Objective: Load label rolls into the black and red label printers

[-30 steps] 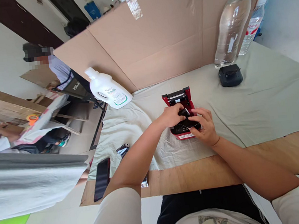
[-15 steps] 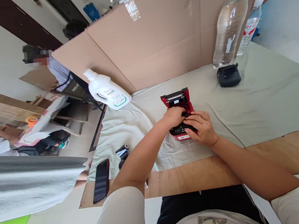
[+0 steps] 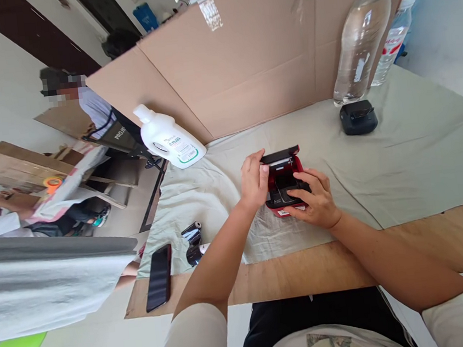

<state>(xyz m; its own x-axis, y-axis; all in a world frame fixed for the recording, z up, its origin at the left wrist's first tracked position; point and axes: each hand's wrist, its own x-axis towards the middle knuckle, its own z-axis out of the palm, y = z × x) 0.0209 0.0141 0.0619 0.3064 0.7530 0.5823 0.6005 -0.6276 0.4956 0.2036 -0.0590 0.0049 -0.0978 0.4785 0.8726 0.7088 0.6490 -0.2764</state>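
So the red box (image 3: 279, 197) sits around the middle of the tabletop (image 3: 284, 278), a bit back from the bare-wood front edge, lid (image 3: 281, 155) tilted up. Left hand (image 3: 254, 181) has a narrow grip, thumb and fingers round the lid's left end, I guess to control its angle. Right hand (image 3: 316, 200) is half open, fingers over the box's right side and thumb down at the front, which looks like steadying it on the loose cloth (image 3: 412, 165). Can't tell if it's pinching anything small. Box is basically between the two: just right of the left hand, partly under the right. Dark rolls (image 3: 194, 237) lie toward the left edge, phone (image 3: 158, 278) at the front-left corner, jug (image 3: 172, 138) back left, probably all parked there so they don't crowd the hands.
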